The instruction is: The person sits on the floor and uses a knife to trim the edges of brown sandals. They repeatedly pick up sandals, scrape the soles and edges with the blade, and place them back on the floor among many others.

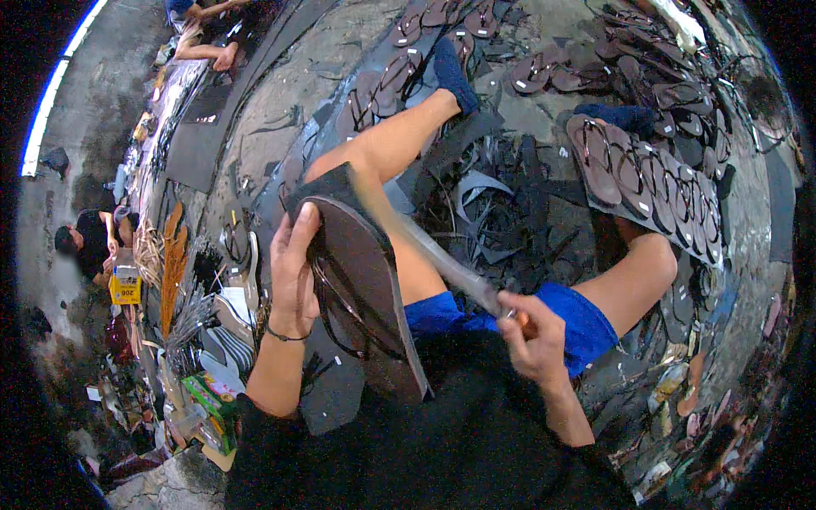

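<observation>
My left hand [293,276] grips a brown flip-flop [361,259] by its edge, the thumb on top near the toe end. The sandal stands tilted before my torso, with a dark thong strap across it. Black rubber [327,185] juts out past its toe end. A long knife [455,272] is in my right hand [535,340], fingers closed round its orange handle. Its blade slants up and left over my leg, blurred toward the tip, which is close to the rubber at the toe. Whether blade and rubber touch, I cannot tell.
Black rubber scraps [489,225] lie in a heap between my legs. Several finished-looking flip-flops [642,174] sit in a row by my right leg; others [395,81] spread beyond my feet. Bundled wires [191,310] and clutter line the left. Two other people [93,238] are farther left.
</observation>
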`<state>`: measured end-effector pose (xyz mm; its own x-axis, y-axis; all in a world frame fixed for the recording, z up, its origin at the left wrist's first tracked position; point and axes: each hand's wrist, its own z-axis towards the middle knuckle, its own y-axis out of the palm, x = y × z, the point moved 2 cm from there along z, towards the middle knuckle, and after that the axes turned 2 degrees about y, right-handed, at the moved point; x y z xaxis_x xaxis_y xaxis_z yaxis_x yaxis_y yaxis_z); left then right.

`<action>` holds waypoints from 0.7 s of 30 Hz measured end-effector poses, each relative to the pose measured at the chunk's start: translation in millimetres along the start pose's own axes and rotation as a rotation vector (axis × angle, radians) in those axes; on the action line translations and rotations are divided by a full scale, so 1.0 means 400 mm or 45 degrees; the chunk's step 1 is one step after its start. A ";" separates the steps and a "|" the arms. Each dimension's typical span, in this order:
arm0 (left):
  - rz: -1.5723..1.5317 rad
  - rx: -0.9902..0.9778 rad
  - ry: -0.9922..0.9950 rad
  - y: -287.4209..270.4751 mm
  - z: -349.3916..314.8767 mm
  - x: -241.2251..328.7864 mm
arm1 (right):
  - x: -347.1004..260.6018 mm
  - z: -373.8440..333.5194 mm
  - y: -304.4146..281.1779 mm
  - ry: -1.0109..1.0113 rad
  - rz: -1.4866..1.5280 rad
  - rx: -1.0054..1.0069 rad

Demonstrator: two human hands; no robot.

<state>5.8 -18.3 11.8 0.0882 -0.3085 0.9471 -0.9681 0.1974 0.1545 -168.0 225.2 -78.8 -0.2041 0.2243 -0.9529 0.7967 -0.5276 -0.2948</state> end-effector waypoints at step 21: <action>0.279 -0.634 -0.110 0.072 0.003 -0.125 | -0.153 0.145 -0.049 -0.061 -0.249 -0.200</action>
<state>-26.8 1.7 -31.7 -0.1429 -0.2820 0.9487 -0.7317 0.6756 0.0906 -203.9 174.3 -18.9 -0.3869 0.2685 -0.8822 0.8172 -0.3432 -0.4629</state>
